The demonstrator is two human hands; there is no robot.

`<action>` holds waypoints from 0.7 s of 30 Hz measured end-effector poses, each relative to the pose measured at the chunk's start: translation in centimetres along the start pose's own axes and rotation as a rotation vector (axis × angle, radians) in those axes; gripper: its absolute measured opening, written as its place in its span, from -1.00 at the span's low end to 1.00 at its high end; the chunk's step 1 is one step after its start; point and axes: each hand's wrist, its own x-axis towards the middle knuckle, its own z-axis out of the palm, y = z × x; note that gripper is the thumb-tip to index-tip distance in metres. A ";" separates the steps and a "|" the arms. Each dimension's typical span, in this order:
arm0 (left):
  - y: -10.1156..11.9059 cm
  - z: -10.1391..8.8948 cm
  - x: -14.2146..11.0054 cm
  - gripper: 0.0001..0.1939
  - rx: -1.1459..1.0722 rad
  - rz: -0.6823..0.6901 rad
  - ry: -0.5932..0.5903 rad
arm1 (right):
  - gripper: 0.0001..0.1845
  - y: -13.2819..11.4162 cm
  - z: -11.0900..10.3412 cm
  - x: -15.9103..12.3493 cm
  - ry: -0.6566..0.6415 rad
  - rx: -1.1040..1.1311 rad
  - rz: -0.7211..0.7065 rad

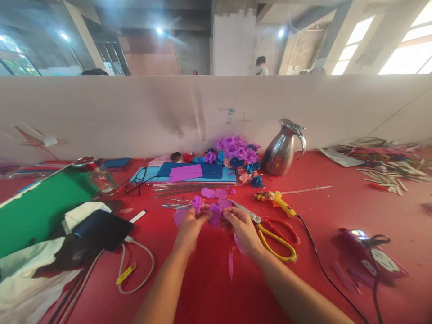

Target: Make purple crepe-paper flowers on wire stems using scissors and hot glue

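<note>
Between my hands is a small purple paper petal point(215, 216), pinched at its edges. My left hand point(189, 227) also has a rolled purple paper flower point(197, 204) at its fingertips. The fingers of my right hand point(243, 226) close on the petal's right side. Partly behind that hand lie scissors point(277, 245) with one yellow and one red handle. Cut purple paper pieces point(208, 193) are scattered just beyond my fingers. A yellow hot glue gun point(282, 204) rests on the table to the right, its cord running toward me.
Finished paper flowers point(236, 150) are heaped at the back beside a steel jug point(281, 148). Paper sheets point(212, 171) and glasses point(138, 180) lie left of them. A dark tablet-like device point(103, 228) with a cable sits left; a power strip point(374, 256) and sticks point(388, 177) right.
</note>
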 end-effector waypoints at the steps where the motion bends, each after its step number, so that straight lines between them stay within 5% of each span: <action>1: 0.0 0.0 0.0 -0.71 -0.008 -0.006 0.006 | -0.71 0.0 0.0 0.0 0.000 -0.006 0.001; 21: -0.1 0.1 -0.1 -0.62 0.011 0.007 0.012 | -0.66 0.1 -0.2 -0.1 -0.017 -0.158 -0.083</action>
